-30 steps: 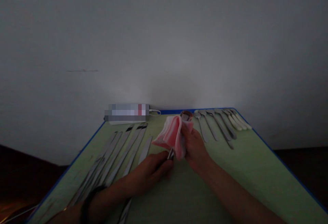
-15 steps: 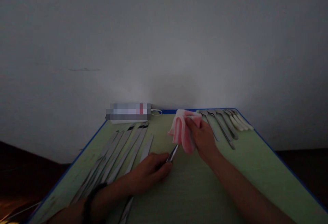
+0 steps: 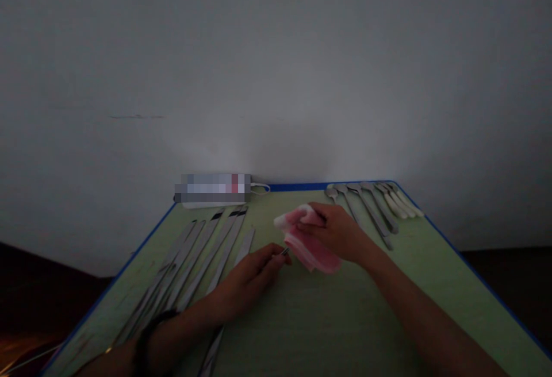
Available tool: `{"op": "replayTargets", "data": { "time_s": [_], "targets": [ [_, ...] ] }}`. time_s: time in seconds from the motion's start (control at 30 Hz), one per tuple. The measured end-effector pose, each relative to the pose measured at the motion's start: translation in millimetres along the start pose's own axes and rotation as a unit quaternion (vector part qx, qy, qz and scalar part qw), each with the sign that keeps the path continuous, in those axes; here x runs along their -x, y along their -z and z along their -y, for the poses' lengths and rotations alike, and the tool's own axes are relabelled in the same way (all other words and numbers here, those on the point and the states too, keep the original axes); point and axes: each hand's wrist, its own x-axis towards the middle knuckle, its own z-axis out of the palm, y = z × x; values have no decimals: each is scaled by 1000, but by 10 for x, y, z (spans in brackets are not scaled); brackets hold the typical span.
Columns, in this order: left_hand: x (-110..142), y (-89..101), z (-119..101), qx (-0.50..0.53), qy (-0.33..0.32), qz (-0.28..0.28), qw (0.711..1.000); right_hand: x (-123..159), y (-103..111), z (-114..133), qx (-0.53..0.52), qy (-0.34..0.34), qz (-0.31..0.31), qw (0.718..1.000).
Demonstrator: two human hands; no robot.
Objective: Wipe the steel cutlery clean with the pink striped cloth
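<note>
My left hand (image 3: 259, 270) is closed around a thin metal piece of cutlery (image 3: 284, 252). Only a short shiny length shows between the fingers and the cloth, so its kind is hidden. My right hand (image 3: 342, 230) grips a pink and white cloth (image 3: 317, 250), which is folded over the far end of that piece. Both hands are close together above the middle of the table. A metal table knife (image 3: 245, 246) lies beside my left hand, and part of it passes under the wrist.
Several long table knives (image 3: 190, 268) lie side by side on the left of the green table (image 3: 345, 319). Spoons (image 3: 373, 210) and white-handled cutlery (image 3: 399, 204) lie at the back right. A blurred box-like object (image 3: 213, 188) with a white cable (image 3: 262, 186) stands at the back left, by the wall.
My right hand has turned and come down with the cloth, which now covers more of the metal piece. My left hand has risen slightly. Another spoon has come into sight at the back.
</note>
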Motion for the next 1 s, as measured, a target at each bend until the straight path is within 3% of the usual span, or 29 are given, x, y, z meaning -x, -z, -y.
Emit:
{"op": "replayTargets", "data": {
  "time_s": [0.17,0.37,0.43,0.53,0.7,0.83,1.0],
  "targets": [
    [29,15,-37,-50,-31,13,998,48,36,19,48,-4,80,996],
    [43,10,-30,-60,-66,20,996,46,22,-17,5,-31,153,988],
    [34,17,-18,-54,-61,-3,997,29,-34,-14,-19,-33,103,994],
    [13,31,-8,-39,-41,-54,997,5,-204,-25,-61,-38,-40,997],
    [0,35,1,-13,-1,-65,998,32,-555,-103,-155,-87,-191,966],
    [4,31,23,-27,5,-71,997,70,-685,-95,-189,-114,-230,948],
    [8,32,45,-34,-3,-92,995,79,-765,-53,-289,-136,-219,922]
  ]
}}
